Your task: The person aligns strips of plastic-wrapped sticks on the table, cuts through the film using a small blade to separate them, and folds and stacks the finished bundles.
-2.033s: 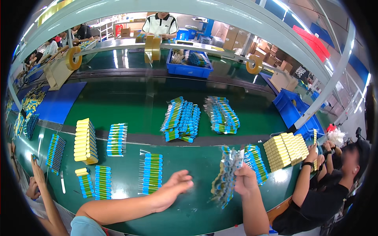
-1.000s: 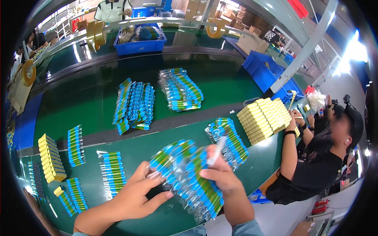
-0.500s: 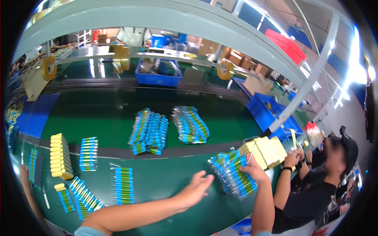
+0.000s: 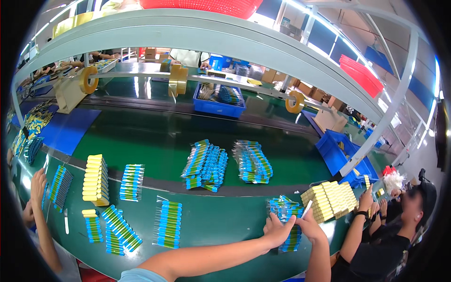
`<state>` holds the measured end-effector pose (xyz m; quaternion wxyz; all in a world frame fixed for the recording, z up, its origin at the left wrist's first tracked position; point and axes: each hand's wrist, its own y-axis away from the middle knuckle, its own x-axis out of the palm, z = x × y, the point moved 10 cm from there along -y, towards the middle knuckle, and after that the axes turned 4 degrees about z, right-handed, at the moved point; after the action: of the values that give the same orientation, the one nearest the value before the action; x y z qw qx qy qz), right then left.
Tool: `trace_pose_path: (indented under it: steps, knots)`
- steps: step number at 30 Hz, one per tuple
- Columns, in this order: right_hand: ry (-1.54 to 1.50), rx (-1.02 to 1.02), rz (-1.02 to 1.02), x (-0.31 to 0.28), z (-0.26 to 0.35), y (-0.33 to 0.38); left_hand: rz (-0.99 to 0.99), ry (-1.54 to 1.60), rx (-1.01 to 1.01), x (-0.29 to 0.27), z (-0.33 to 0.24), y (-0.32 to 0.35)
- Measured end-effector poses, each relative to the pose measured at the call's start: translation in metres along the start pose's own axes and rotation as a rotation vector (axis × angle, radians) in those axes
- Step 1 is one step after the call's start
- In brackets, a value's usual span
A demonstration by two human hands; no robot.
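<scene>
A bundle of slim blue-and-green-handled pieces (image 4: pixel 293 239), partly in clear wrap, is at the right front of the green table. My left hand (image 4: pixel 277 231) reaches across from the left and grips the bundle's near side, its fingers bent against it. Close beside it, my right hand (image 4: pixel 311 226) is closed round a slim white stick-like tool (image 4: pixel 307 208) that points upward. Both hands hide part of the bundle. Beyond my right hand lies a stacked block of yellow-ended pieces (image 4: pixel 329 199).
Wrapped bundles (image 4: pixel 206 164) lie mid-table. To the left are a yellow stack (image 4: pixel 95 181), rows of blue-and-green pieces (image 4: pixel 169 224) and a white knife-like tool (image 4: pixel 66 222). Blue bins (image 4: pixel 220 109) stand farther back. A metal rail crosses above. Co-workers' arms (image 4: pixel 353 235) are at both sides.
My left hand, open and apart before, has moved right onto the bundle. The bundle is now more upright between my hands. The view has turned slightly left.
</scene>
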<state>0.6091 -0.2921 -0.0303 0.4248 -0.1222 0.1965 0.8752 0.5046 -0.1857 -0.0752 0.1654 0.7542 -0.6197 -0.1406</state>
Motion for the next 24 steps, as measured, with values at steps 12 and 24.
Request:
trace_pose_path:
  steps: [12, 24]
  knots:
    - [-0.039, -0.206, -0.189, 0.032, -0.012, -0.008, -0.243, -0.376, 0.087, -0.040, -0.010, -0.009]
    - [0.226, -0.719, -0.478, 0.016, 0.068, 0.050, -0.287, -0.343, 0.829, -0.125, -0.057, 0.183]
